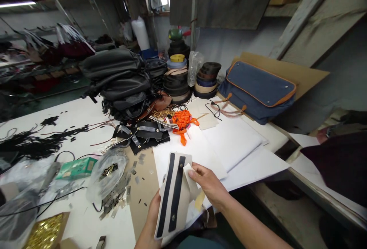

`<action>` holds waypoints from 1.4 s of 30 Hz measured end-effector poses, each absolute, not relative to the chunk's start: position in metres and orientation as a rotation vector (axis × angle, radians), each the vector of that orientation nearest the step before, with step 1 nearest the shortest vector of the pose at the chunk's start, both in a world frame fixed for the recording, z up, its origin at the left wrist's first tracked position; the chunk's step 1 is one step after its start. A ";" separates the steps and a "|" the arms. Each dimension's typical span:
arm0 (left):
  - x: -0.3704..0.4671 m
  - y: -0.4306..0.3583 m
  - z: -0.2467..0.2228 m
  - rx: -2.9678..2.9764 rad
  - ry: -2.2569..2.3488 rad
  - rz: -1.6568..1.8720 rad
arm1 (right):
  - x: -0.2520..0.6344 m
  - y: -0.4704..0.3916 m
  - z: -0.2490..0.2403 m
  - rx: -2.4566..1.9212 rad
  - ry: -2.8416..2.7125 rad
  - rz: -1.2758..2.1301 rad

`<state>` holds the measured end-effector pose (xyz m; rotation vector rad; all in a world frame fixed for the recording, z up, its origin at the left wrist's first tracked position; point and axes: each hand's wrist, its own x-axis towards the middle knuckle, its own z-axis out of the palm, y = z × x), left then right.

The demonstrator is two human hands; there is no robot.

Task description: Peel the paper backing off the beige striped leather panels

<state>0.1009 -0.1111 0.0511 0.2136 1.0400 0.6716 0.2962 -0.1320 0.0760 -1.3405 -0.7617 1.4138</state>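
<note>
A cream bag panel (pixel 183 205) with two dark straps (pixel 176 193) running along it is tilted up in front of me. Small metal snaps sit near both ends of one strap. My left hand (pixel 154 212) grips the panel's left edge from behind, its fingers mostly hidden. At the other edge, my right hand (pixel 208 182) pinches a pale flap (pixel 188 176) between thumb and fingers. A yellowish strip (pixel 199 200) hangs below my right hand.
Metal plates (pixel 114 195), a plastic bag of fittings (pixel 107 170) and a box of gold pieces (pixel 44 231) lie at left. Orange ribbon (pixel 182 121) sits ahead. Black bags (pixel 123 80), webbing rolls (pixel 177 77) and a blue bag (pixel 258 88) stand behind. White sheets (pixel 229 145) lie right.
</note>
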 end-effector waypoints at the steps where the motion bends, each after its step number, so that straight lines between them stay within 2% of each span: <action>1: 0.102 -0.120 0.057 0.211 1.058 0.668 | 0.295 -0.133 0.077 -1.322 -0.782 1.445; 7: 0.102 -0.145 0.076 0.338 1.115 0.806 | 0.291 -0.145 0.091 -1.248 -0.873 1.513; 11: 0.100 -0.143 0.098 0.803 1.055 1.032 | 0.294 -0.157 0.102 -1.281 -0.954 1.493; 16: 0.122 -0.136 0.127 1.187 1.172 0.884 | 0.301 -0.174 0.112 -1.381 -1.129 1.299; 30: 0.185 -0.160 0.124 1.541 1.381 0.900 | 0.331 -0.215 0.122 -1.559 -1.366 0.899; 36: 0.179 -0.134 0.104 1.457 1.409 0.913 | 0.321 -0.238 0.126 -1.493 -1.452 1.010; 42: 0.157 -0.140 0.115 1.347 1.288 0.898 | 0.326 -0.239 0.122 -1.371 -1.069 1.292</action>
